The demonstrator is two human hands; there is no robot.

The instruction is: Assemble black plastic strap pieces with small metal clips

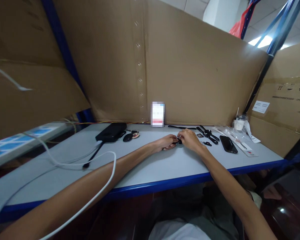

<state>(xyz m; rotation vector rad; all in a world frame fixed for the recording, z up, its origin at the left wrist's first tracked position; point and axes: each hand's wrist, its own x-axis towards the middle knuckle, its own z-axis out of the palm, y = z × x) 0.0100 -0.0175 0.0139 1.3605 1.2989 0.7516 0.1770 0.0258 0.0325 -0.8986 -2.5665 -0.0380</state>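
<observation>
Both my hands meet at the middle of the grey worktable (150,166). My left hand (167,142) and my right hand (188,139) are closed in a pinch on a small black part (179,141) held between their fingertips just above the tabletop. What the part is I cannot make out; most of it is hidden by the fingers.
A black pouch (111,132) and small dark items (130,136) lie at the back left. Black tools (208,134), a black phone (228,144), plastic bags (236,138) and a small bottle (238,123) lie right. A white cable (85,163) crosses the left. Cardboard (165,66) walls the back.
</observation>
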